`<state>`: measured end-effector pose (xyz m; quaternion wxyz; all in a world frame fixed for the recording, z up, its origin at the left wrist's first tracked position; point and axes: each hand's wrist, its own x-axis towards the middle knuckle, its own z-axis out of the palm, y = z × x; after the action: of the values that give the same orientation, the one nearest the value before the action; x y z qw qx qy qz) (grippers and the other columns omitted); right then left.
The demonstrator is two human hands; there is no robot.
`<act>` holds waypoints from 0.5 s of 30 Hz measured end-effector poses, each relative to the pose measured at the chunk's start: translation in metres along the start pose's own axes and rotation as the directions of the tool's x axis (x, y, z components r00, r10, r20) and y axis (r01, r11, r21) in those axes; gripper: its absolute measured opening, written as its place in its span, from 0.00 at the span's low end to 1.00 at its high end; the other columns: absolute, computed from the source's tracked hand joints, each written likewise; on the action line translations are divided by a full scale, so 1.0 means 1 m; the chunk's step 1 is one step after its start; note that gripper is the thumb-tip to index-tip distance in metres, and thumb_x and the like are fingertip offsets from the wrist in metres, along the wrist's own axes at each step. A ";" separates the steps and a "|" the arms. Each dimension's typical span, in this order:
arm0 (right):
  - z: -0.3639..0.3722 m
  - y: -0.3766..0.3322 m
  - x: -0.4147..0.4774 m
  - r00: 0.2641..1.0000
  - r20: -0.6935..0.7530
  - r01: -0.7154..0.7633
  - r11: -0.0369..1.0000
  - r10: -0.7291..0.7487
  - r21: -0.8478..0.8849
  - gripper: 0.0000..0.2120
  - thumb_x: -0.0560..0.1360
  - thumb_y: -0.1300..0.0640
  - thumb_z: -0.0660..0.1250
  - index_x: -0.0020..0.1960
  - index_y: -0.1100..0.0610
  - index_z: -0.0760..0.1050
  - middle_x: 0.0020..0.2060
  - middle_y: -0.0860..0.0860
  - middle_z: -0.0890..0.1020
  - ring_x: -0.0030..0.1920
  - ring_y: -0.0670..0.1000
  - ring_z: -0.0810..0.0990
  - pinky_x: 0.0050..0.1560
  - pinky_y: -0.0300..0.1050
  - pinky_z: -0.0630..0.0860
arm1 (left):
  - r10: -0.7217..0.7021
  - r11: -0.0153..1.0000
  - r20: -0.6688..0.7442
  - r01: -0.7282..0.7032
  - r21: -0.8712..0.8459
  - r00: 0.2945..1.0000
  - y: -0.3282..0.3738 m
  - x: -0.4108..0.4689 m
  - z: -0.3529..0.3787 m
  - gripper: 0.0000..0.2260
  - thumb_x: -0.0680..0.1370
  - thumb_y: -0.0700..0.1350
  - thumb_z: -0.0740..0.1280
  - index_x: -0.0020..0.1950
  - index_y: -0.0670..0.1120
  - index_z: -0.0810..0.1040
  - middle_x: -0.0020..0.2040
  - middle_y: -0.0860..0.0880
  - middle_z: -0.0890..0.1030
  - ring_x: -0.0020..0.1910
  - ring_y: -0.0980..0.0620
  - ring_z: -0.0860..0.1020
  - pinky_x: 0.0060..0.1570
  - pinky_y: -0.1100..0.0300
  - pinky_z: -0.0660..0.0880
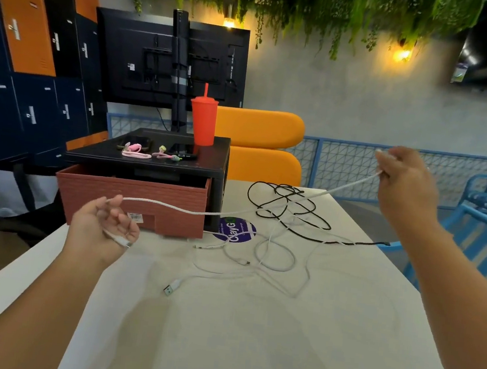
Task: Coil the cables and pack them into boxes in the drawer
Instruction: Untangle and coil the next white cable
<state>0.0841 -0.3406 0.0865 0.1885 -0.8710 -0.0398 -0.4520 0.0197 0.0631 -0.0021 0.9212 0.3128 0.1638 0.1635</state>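
The white tabletop [249, 336] runs from me to its far edge, and its near half lies bare (the widest room for moving). Its left edge slants close beside my left forearm. The right edge drops off toward blue chairs [480, 229]. Beyond the far left stand lockers [22, 68] and a black monitor [171, 61] seen from behind, with orange seats [259, 143] to its right.

On the far left corner of the tabletop sits a black riser [147, 161]. Under it a brick-patterned drawer [131, 199] juts toward me, though I cannot see inside it. A red cup [203, 122] with a straw stands on the riser's right end, and small pink ties [136, 152] lie near its front edge.

Right of the drawer a black cable [288, 207] lies tangled at the far middle, its tail trailing to the right edge. Nearer, loose white cables [273, 257] loop beside and over a purple sticker [235, 229], with one USB plug [172, 287] pointing at me.

The white cable [173, 206] hangs stretched in the air between my hands, crossing in front of the drawer and over the tangle. My left hand [104, 226] curls round it, the plug end poking out below the fingers. My right hand [403, 178], raised at the far right, pinches the other part.
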 end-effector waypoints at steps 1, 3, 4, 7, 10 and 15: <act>0.003 -0.002 0.001 0.998 0.036 0.056 0.997 -0.055 -0.048 0.14 0.78 0.63 0.58 0.61 0.63 0.75 0.62 0.61 0.72 0.59 0.63 0.72 0.52 0.53 0.70 | 0.017 1.000 0.006 -0.017 0.014 1.000 0.000 -0.003 0.003 0.12 0.79 0.50 0.58 0.42 0.47 0.77 0.25 0.55 0.71 0.23 0.59 0.69 0.39 0.63 0.68; 0.014 0.000 -0.001 0.975 0.187 0.151 0.978 -0.122 -0.147 0.13 0.77 0.66 0.58 0.59 0.64 0.76 0.61 0.62 0.73 0.57 0.64 0.73 0.51 0.55 0.71 | 0.045 0.994 0.033 -0.048 0.094 0.998 -0.002 -0.008 0.009 0.13 0.81 0.52 0.56 0.45 0.48 0.76 0.26 0.54 0.70 0.22 0.58 0.68 0.33 0.64 0.68; 0.022 0.000 -0.003 0.951 0.289 0.168 0.967 -0.107 -0.194 0.13 0.77 0.67 0.58 0.57 0.63 0.77 0.59 0.62 0.74 0.55 0.63 0.74 0.49 0.52 0.71 | 0.061 0.986 0.046 -0.067 0.155 0.997 -0.003 -0.011 0.012 0.14 0.81 0.53 0.55 0.46 0.48 0.76 0.26 0.54 0.69 0.21 0.58 0.66 0.29 0.65 0.66; 0.040 0.000 -0.021 0.818 0.573 0.128 0.957 0.046 -0.260 0.19 0.76 0.65 0.56 0.64 0.55 0.73 0.60 0.59 0.73 0.57 0.59 0.74 0.51 0.48 0.72 | 0.078 0.937 0.102 -0.108 0.331 0.992 -0.008 -0.022 0.022 0.16 0.81 0.57 0.54 0.49 0.49 0.76 0.24 0.53 0.65 0.19 0.59 0.60 0.20 0.70 0.58; 0.047 -0.008 -0.043 0.726 0.672 -0.026 0.983 0.145 -0.184 0.22 0.76 0.64 0.57 0.68 0.51 0.70 0.65 0.56 0.71 0.64 0.58 0.70 0.61 0.47 0.68 | 0.066 0.900 0.179 -0.136 0.413 0.982 -0.010 -0.034 0.030 0.17 0.81 0.55 0.54 0.48 0.47 0.77 0.22 0.52 0.63 0.18 0.58 0.58 0.19 0.69 0.55; 0.059 -0.038 -0.055 0.740 0.673 -0.070 0.996 0.016 0.053 0.17 0.75 0.62 0.61 0.62 0.53 0.75 0.63 0.52 0.75 0.60 0.53 0.75 0.55 0.39 0.68 | 0.053 0.858 0.298 -0.196 0.475 0.953 -0.009 -0.046 0.042 0.15 0.82 0.49 0.54 0.49 0.44 0.78 0.24 0.51 0.65 0.20 0.58 0.59 0.19 0.67 0.56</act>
<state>0.0885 -0.2788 0.0228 0.2044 -0.9682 -0.1018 -0.1019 -0.0030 0.0159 0.0328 0.8097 0.5699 0.0506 0.1307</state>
